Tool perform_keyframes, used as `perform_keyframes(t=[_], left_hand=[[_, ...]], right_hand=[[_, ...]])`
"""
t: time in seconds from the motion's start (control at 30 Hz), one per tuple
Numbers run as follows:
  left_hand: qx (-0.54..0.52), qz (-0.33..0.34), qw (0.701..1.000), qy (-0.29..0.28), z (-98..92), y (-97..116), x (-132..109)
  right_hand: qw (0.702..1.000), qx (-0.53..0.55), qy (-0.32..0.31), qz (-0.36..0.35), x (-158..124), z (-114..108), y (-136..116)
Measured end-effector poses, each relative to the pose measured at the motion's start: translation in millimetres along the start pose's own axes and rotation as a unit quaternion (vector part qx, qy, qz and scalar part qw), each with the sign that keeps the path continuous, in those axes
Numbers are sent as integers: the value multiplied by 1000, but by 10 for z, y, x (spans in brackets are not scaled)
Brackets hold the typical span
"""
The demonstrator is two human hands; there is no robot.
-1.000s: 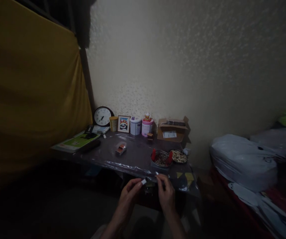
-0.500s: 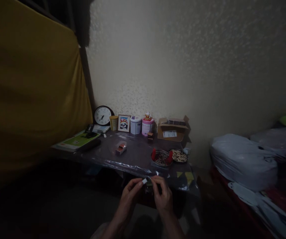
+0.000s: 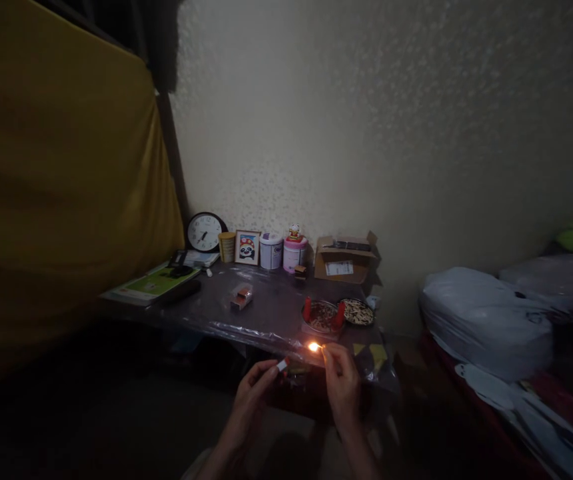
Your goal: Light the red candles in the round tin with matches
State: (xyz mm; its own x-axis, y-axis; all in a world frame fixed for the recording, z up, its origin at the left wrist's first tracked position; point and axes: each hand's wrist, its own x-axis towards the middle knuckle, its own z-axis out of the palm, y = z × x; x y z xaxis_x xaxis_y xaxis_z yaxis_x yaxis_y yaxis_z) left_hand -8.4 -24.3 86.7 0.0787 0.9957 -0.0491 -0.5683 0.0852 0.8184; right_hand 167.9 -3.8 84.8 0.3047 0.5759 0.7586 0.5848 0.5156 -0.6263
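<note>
A small white and red matchbox [image 3: 282,365] is pinched in my left hand [image 3: 252,393], in front of the table's near edge. My right hand [image 3: 341,381] holds a burning match [image 3: 315,347] between thumb and fingers, its bright flame pointing left. Just beyond the flame, a round dish [image 3: 322,316] carries two red candles, one on its left [image 3: 307,309] and one on its right [image 3: 340,313]; neither shows a flame. Beside it lies a second round dish [image 3: 358,312] full of pale sticks. A small red and white pack [image 3: 241,296] rests on the table's middle.
Along the back of the plastic-covered table [image 3: 266,320] stand a clock [image 3: 205,232], a yellow cup [image 3: 226,247], a framed panda picture [image 3: 247,247], two tubs and an open cardboard box [image 3: 342,263]. A green book [image 3: 151,283] lies left. White bags [image 3: 486,320] sit right.
A flame has appeared at the match in my right hand. My hands have moved apart, the right one to the right and slightly up, the left one slightly left with the matchbox.
</note>
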Motion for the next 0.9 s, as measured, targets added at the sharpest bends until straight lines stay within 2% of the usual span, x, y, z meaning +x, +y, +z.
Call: perform_keyframes(t=[0.13,0.27,0.47,0.73,0.9], left_hand=[[13,5,1000,21,-155,-14,28],[20,-26,999,37,-376,-80,48],[8,-42,998,43,-633,-221,86],[-27,-51,997,52,-642,-252,135],[-11,-56,997,53,-634,-227,118]], right_hand=[[999,20,31,24,73,-27,42],[998,17,61,17,143,3,95],[998,18,63,16,220,21,110],[999,14,35,30,245,38,93],[999,11,40,9,309,76,118]])
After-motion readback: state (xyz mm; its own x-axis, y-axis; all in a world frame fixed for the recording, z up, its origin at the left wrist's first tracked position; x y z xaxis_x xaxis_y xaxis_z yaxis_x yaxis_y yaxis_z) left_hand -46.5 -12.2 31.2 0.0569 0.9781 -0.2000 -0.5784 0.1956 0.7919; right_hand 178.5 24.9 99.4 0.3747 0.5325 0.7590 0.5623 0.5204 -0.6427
